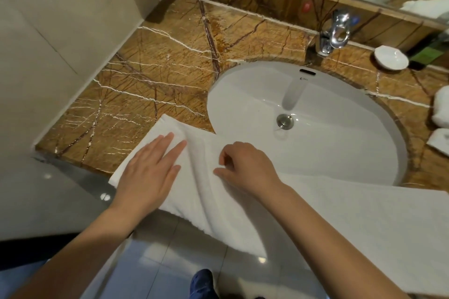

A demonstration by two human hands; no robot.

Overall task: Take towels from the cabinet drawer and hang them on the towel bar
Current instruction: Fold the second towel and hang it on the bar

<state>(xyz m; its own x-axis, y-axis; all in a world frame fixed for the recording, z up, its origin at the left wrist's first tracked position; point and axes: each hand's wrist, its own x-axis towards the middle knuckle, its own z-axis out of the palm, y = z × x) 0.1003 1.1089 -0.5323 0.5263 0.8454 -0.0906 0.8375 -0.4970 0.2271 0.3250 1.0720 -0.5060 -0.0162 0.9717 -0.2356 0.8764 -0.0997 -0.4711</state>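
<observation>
We have a long, soft white terry towel [340,213] spread along the near edge of the brown, white-veined marble counter [145,75], overlapping the near rim of the smooth oval sink [315,104]. Our left hand [148,170] presses flat, fingers straight, on its left end; just right of it, our right hand [247,165] pinches a ridge of cloth with curled fingers. The basin holds a round metal drain plug [284,121].

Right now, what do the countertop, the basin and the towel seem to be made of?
The countertop looks like polished brown marble, white-veined; the basin glossy white ceramic, reflecting light; the towel soft white terry cloth, probably cotton, folding and draping.
</observation>
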